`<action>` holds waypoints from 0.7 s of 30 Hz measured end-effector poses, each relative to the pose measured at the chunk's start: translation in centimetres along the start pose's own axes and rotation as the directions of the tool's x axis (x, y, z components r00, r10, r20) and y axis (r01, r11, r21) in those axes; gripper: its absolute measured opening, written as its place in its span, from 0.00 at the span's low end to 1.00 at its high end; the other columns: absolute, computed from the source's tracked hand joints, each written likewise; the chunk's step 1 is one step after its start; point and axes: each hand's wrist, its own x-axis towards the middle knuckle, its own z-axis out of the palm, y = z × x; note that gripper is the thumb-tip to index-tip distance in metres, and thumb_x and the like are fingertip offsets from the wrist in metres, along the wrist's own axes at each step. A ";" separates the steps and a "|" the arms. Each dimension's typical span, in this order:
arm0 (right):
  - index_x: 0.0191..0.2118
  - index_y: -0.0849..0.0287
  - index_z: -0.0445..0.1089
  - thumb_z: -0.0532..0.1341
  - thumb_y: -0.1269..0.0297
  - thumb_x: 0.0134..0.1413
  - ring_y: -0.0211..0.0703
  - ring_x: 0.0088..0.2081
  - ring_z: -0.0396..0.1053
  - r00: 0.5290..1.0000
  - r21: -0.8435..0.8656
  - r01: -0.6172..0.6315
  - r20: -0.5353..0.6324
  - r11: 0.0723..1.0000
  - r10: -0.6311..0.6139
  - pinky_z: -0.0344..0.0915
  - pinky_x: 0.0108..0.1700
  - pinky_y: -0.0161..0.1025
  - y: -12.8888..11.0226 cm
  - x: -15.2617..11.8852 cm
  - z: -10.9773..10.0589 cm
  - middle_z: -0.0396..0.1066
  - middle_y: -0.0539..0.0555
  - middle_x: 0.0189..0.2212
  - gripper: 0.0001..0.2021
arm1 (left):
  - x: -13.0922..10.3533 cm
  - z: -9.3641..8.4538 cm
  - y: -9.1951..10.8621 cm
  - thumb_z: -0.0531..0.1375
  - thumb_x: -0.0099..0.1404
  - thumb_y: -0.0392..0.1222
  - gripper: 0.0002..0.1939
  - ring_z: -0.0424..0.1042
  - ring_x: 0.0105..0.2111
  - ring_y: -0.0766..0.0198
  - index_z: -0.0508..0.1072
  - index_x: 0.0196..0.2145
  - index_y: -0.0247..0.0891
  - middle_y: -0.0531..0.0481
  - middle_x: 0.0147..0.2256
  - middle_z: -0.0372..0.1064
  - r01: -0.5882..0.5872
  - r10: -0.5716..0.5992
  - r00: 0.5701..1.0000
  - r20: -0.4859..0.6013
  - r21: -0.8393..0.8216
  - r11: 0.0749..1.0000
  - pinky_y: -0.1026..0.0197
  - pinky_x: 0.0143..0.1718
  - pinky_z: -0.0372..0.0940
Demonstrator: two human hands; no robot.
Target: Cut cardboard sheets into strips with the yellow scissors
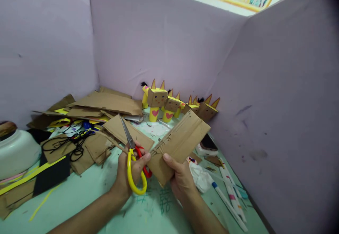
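Observation:
My left hand holds a pair of scissors with one yellow and one red handle, its blades pointing up and away. The fingertips of that hand also touch the left edge of a brown cardboard piece. That piece has a torn, ridged strip along its upper left side. My right hand grips its lower part, thumb on top. Another flat cardboard piece lies behind the scissor blades.
Cardboard sheets, black cord and a white pot are at the left. Yellow-and-brown figures with horns stand at the back. At the right are crumpled tissue, markers and a phone.

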 end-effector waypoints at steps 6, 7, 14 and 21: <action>0.53 0.59 0.61 0.70 0.71 0.32 0.48 0.37 0.73 0.999 0.096 -0.001 -0.048 0.995 0.005 0.69 0.42 0.45 0.2 -0.4 0.5 0.77 0.52 0.36 0.36 | 0.5 -0.2 -0.2 0.65 0.49 0.38 0.18 0.66 0.20 0.68 0.61 0.35 0.39 0.59 0.23 0.65 -0.114 0.107 0.993 0.053 0.140 0.984 0.66 0.21 0.64; 0.52 0.60 0.62 0.70 0.70 0.33 0.48 0.37 0.73 0.998 0.113 -0.007 -0.056 0.994 0.013 0.69 0.43 0.46 0.1 -0.4 0.6 0.77 0.52 0.36 0.35 | 0.4 -0.2 -0.2 0.65 0.49 0.38 0.18 0.66 0.20 0.68 0.61 0.34 0.39 0.58 0.23 0.65 -0.121 0.116 0.992 0.043 0.153 0.981 0.66 0.21 0.64; 0.52 0.57 0.62 0.71 0.69 0.31 0.47 0.38 0.73 0.995 0.041 0.037 -0.094 0.999 -0.033 0.69 0.43 0.45 0.6 -0.6 0.6 0.76 0.51 0.37 0.36 | 0.2 0.2 -0.2 0.65 0.48 0.40 0.18 0.66 0.21 0.68 0.61 0.35 0.40 0.59 0.23 0.65 -0.147 0.146 0.989 0.014 0.170 0.974 0.68 0.22 0.63; 0.46 0.60 0.68 0.72 0.67 0.26 0.44 0.32 0.72 0.981 -0.030 0.076 -0.177 0.997 -0.080 0.70 0.35 0.39 -1.5 0.2 0.2 0.77 0.49 0.30 0.32 | 0.8 -1.4 0.8 0.56 0.60 0.49 0.11 0.67 0.20 0.64 0.66 0.36 0.39 0.56 0.20 0.66 -0.249 0.120 0.956 0.267 0.524 0.814 0.65 0.21 0.61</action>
